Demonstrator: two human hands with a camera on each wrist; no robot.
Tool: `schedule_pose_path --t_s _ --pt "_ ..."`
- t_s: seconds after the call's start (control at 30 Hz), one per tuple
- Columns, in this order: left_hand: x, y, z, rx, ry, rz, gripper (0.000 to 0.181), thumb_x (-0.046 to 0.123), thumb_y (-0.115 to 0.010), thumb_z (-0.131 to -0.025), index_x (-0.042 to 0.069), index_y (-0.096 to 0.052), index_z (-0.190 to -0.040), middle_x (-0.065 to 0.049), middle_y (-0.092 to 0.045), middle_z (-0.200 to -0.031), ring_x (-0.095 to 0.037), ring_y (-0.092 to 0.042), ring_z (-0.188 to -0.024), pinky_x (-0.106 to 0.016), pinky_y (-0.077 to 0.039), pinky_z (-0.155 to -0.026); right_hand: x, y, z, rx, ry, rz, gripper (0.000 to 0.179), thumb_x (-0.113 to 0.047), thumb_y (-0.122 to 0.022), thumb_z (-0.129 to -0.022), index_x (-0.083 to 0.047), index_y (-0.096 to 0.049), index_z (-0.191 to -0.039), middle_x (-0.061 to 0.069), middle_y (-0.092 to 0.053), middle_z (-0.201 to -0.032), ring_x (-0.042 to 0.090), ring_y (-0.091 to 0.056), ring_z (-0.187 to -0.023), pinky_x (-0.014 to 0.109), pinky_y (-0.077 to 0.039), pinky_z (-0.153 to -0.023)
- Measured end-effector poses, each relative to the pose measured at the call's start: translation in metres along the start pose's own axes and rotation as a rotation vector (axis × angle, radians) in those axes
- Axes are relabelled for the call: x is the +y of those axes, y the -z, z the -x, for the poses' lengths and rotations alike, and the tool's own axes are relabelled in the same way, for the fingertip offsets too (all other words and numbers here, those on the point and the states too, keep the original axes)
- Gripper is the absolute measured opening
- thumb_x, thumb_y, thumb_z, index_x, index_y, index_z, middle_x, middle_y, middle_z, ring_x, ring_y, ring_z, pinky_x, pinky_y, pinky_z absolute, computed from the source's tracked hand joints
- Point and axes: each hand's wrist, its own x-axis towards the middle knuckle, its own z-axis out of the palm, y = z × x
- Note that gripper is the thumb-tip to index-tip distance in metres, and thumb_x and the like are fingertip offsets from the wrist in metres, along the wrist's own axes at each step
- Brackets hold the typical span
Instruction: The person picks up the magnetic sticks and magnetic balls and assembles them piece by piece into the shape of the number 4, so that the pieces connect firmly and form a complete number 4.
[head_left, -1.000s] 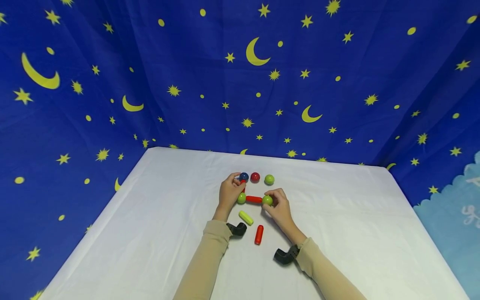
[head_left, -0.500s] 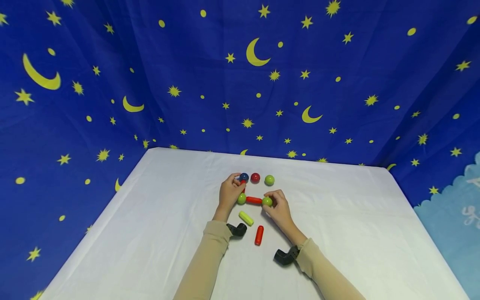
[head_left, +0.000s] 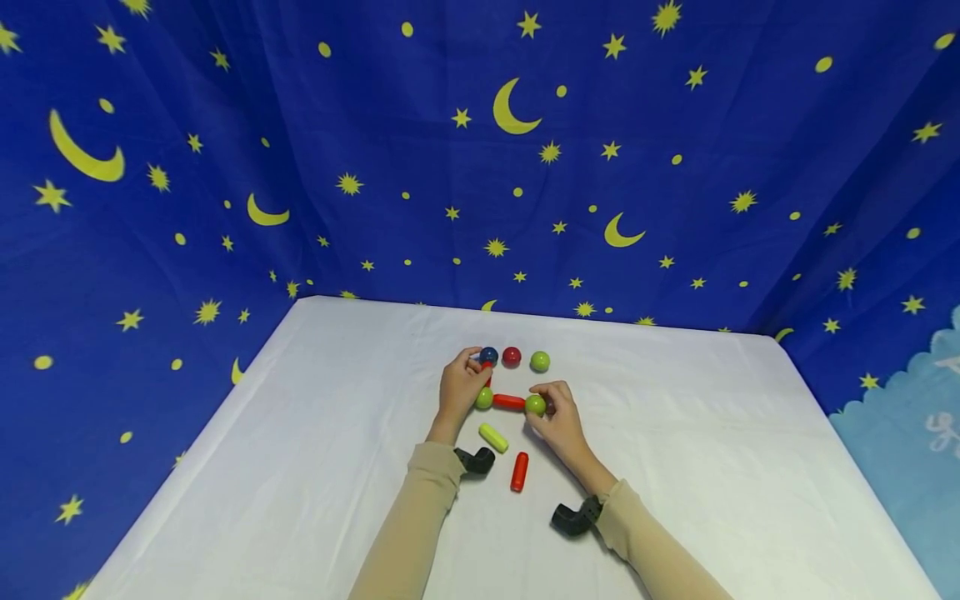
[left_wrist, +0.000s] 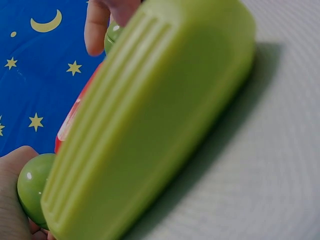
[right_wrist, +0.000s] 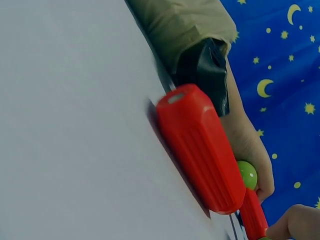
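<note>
In the head view, my left hand (head_left: 460, 387) pinches a red magnetic rod (head_left: 487, 379), with a blue ball (head_left: 489, 357) at its far end by the fingertips. A green ball (head_left: 483, 398) sits at that rod's near end and forms a corner. From there a second red rod (head_left: 509, 402) runs right to another green ball (head_left: 536, 405), which my right hand (head_left: 559, 419) holds between thumb and fingers. The left wrist view has the corner green ball (left_wrist: 35, 187) beside my left hand. Right-hand fingers (right_wrist: 299, 223) show low in the right wrist view.
A loose lime rod (head_left: 493, 437) and a loose red rod (head_left: 520, 472) lie between the forearms on the white table (head_left: 315, 467). Behind the joined pieces are a red ball (head_left: 512, 357) and a green ball (head_left: 540, 361). A starry blue cloth (head_left: 420, 167) hangs behind the table.
</note>
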Motion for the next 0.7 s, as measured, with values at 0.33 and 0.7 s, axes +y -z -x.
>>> schedule_pose_path --t_s 0.33,0.7 --pt "0.001 0.001 0.000 0.005 -0.010 -0.003 0.039 0.015 -0.071 -0.080 0.010 -0.065 -0.118 -0.006 -0.064 -0.077 -0.011 -0.052 -0.063 -0.021 -0.042 -0.059 -0.001 0.006 0.009 0.095 0.041 -0.023 0.034 0.002 -0.070 -0.071 0.000 -0.063 -0.105 0.012 -0.056 -0.100 0.026 -0.055 -0.091 0.025 -0.044 -0.077" --pt "-0.001 0.000 0.000 0.001 -0.001 0.002 0.039 0.016 -0.071 -0.080 0.011 -0.065 -0.118 -0.006 -0.064 -0.077 -0.011 -0.052 -0.063 -0.022 -0.042 -0.060 -0.031 0.017 0.023 0.092 0.050 -0.055 0.029 0.011 -0.067 -0.072 0.010 -0.062 -0.101 0.024 -0.056 -0.099 0.038 -0.054 -0.090 0.030 -0.049 -0.075"
